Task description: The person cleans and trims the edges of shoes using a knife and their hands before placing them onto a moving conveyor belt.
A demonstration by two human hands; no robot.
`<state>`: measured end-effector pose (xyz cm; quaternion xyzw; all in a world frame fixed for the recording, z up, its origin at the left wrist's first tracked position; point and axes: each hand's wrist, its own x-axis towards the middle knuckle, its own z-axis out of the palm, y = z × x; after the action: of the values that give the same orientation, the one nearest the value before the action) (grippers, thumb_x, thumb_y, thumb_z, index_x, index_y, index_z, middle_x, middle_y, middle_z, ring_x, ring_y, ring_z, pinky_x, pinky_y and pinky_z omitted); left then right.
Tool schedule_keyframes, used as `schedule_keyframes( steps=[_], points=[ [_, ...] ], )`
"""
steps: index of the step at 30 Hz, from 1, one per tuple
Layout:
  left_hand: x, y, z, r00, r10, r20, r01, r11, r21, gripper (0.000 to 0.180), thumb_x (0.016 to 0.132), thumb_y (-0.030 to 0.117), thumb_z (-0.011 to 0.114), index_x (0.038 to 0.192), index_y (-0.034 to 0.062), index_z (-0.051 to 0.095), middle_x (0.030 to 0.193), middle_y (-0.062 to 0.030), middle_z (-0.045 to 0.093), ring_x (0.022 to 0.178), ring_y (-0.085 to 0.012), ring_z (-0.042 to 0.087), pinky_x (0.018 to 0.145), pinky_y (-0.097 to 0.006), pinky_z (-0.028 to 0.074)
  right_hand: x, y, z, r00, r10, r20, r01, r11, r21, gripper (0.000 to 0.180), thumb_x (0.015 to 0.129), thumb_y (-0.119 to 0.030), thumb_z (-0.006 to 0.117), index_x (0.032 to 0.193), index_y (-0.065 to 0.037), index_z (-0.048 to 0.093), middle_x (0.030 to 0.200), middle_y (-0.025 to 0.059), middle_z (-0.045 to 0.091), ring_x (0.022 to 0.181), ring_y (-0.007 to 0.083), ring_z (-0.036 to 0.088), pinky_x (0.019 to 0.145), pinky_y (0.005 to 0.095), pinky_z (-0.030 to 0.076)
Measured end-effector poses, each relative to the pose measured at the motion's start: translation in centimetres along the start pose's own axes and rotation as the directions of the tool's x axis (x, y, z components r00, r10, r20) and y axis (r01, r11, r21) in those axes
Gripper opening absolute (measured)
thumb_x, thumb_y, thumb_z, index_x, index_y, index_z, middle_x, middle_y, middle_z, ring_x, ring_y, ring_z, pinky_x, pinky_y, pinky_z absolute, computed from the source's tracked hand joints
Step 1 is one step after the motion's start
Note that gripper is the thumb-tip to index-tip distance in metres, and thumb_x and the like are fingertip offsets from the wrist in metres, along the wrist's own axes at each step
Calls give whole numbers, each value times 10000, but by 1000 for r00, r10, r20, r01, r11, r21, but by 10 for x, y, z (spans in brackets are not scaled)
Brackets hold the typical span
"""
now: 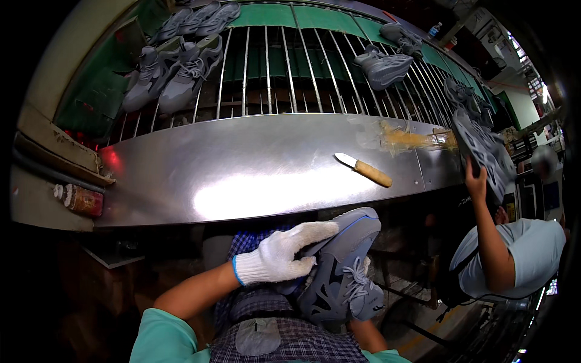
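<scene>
Lying across the upper side of a grey sneaker (339, 272), the left hand (278, 257) wears a white knit glove with a blue cuff; its fingers (311, 233) are stretched out and pressed together, reaching along the shoe toward the sole edge. The sneaker sits in the person's lap over a checked apron (266, 330), laces turned down and to the right. The right hand is hidden beneath the shoe, only its forearm (366, 333) showing, so I cannot tell how its fingers stand.

Just beyond the fingertips runs a shiny steel bench (242, 175). On it, up and to the right of the fingers, lies a knife with a wooden handle (366, 170), and farther right a crumpled clear plastic bag (393, 138). Past the bench a wire rack (290, 78) carries more grey sneakers (172, 75). Far to the right, a co-worker's hand (475, 178) holds up another shoe.
</scene>
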<state>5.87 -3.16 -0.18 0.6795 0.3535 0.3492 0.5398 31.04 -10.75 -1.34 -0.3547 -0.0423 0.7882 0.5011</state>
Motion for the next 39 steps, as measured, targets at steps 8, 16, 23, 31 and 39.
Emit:
schedule_keyframes(
  steps=[8,16,23,31,39],
  points=[
    [-16,0,3,999,-22,-26,20,997,-76,754,883,45,692,1610,37,492,1604,-195,563,1455,-307,590,1222,-400,478,1,0,5,1000,-14,21,14,1000,26,831,1082,-628,440,1627,-1,414,1596,247,525,1434,418,553,1210,524,481],
    [-18,-3,17,995,-45,-85,35,993,-114,773,892,89,750,1608,-12,478,1581,-244,579,1402,-311,638,1193,-383,504,-6,2,8,1000,-17,4,17,1000,25,819,1080,-614,449,1623,-1,419,1593,249,528,1433,426,552,1208,529,481],
    [-27,-2,33,983,-28,-184,6,993,-119,779,865,74,718,1607,16,489,1533,-249,620,1343,-329,683,1143,-372,552,-16,9,9,1000,-18,-22,18,1000,-3,808,1079,-602,457,1620,-2,424,1591,250,530,1432,432,551,1207,532,481],
    [-45,-24,56,920,214,-329,-192,976,98,823,830,27,687,1625,109,489,1520,-294,595,1058,-376,785,840,-388,671,-20,18,11,1000,-22,-5,22,999,24,797,1078,-588,466,1616,-2,429,1588,252,533,1431,440,550,1206,537,481],
    [-65,-12,34,926,305,-224,-187,883,431,666,835,59,737,1488,165,657,1501,-337,578,1088,-410,762,862,-440,663,0,23,20,991,-19,136,-2,988,151,785,1077,-574,476,1612,-2,434,1585,253,536,1430,447,550,1204,541,482]
  ],
)
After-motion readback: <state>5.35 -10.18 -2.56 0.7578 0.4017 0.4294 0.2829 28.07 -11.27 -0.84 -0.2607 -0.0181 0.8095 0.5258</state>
